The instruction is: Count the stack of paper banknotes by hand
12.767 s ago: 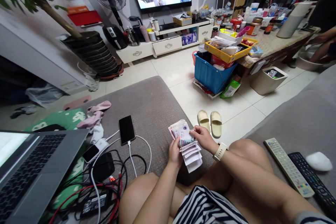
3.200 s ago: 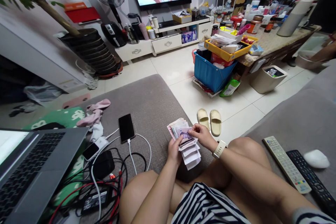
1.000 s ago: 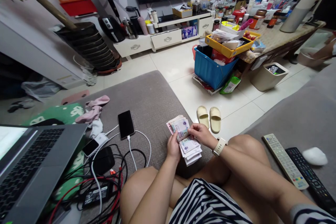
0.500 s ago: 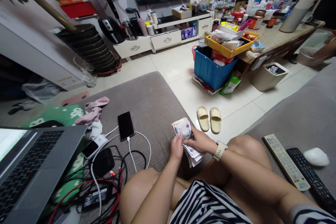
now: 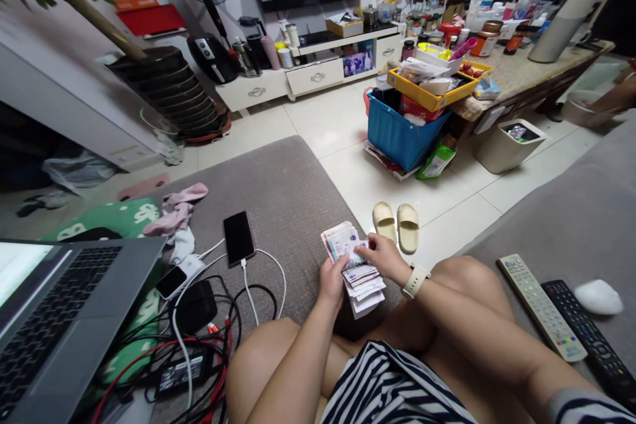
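A fanned wad of banknotes (image 5: 342, 243) is gripped from below by my left hand (image 5: 330, 281), just above my crossed legs on the grey sofa (image 5: 283, 189). My right hand (image 5: 381, 257), with a pale watch at the wrist, pinches the top note between thumb and fingers. Several notes (image 5: 365, 288) are folded down toward me below both hands. Their lower ends hang loose over my lap.
A black phone (image 5: 238, 237) on a white cable lies left of the notes, beside tangled wires and an open laptop (image 5: 54, 318). Two remotes (image 5: 539, 308) lie on the sofa at right. Slippers (image 5: 396, 225), a blue bin (image 5: 400, 136) and a cluttered table (image 5: 517, 76) stand ahead.
My right hand has lifted back to the top of the wad after pressing a note down. The folded-down notes now spread wider below my hands.
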The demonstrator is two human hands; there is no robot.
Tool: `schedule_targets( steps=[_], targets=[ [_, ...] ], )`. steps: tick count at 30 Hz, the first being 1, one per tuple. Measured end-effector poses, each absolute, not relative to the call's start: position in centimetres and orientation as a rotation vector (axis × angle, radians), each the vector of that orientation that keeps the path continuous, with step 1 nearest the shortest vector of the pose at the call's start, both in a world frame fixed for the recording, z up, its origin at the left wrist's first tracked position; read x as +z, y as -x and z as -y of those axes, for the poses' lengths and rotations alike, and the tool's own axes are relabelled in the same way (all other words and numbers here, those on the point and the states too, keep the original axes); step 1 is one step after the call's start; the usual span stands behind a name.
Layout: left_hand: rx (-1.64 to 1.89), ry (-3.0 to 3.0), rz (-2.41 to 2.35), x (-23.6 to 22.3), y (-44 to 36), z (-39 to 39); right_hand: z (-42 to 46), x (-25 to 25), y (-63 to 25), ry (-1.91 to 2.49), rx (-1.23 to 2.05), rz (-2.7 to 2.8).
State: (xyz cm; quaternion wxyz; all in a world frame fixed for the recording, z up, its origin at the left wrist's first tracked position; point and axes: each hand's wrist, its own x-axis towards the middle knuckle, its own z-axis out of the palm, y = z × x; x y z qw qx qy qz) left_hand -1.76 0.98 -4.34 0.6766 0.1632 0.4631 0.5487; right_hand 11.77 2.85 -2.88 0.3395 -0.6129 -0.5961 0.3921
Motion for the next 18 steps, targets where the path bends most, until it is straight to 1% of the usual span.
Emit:
schedule_targets(
  steps=[5,11,18],
  targets=[
    [1.296,-0.297,-1.064,-4.4,1.8,-1.2,-2.9,-2.9,-11.6,1.447,1.074,1.52],
    [1.338,-0.273,-1.101,-4.4,2.1,-1.5,-2.5,-2.1,-11.4,1.157,1.257,1.556],
    [1.353,-0.298,-1.094,-4.7,2.1,-1.4,-2.7,-2.2,-11.6,1.052,1.464,1.447]
  ],
)
